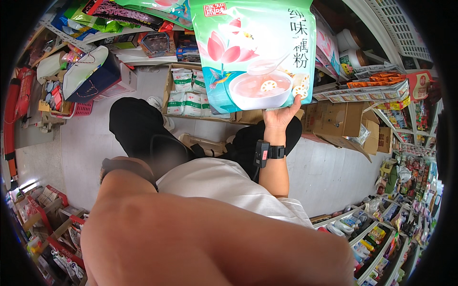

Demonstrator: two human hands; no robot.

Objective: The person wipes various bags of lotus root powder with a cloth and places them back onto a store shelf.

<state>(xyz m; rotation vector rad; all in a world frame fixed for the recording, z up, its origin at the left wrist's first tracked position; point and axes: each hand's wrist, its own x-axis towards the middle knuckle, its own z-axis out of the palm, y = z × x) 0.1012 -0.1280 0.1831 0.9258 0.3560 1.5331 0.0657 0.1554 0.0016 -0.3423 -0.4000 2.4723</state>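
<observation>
A large green, white and teal food pouch [250,46], printed with lotus flowers, a bowl and writing, is held up before me. My right hand [279,116] grips its lower edge, thumb on the front; the other fingers are hidden behind it. A black device is strapped to that wrist. Beneath the pouch, partly covered, a cardboard box [165,96] on the floor holds white and green packets [182,79]. A bare arm [200,236] crosses close to the camera, with a dark band [125,168] on it. My left hand is out of view.
Shelves with bagged goods [121,14] stand ahead, with a display of sachets [368,91] at right. An opened carton [332,121] sits on the floor below. At left are a dark gift bag [94,77] and a pink basket [83,108]. Stocked shelves [372,236] run behind.
</observation>
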